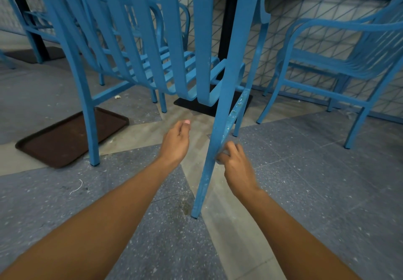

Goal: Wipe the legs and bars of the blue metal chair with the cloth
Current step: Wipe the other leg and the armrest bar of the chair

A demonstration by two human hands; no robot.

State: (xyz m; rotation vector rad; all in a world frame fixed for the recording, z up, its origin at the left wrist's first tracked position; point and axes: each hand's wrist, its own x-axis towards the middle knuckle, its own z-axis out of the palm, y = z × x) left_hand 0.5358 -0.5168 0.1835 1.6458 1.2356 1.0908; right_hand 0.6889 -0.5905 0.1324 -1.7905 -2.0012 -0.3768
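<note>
The blue metal chair (pixel 152 46) stands right in front of me, its slatted back filling the upper view. Its near right leg (pixel 204 181) slants down to the speckled floor, with chipped paint on the side bar (pixel 236 109) above. My right hand (pixel 236 166) is closed around this leg at mid-height, pressing a small bluish cloth (pixel 223 152) against it; only a bit of the cloth shows between the fingers. My left hand (pixel 175 140) hovers left of the leg, loosely curled, holding nothing and touching nothing.
A brown tray (pixel 72 135) lies on the floor beside the chair's left leg (pixel 92 127). A second blue chair (pixel 349 66) stands at the right by a mesh wall. A black table post (pixel 226 24) and its base (pixel 196 105) sit behind the chair.
</note>
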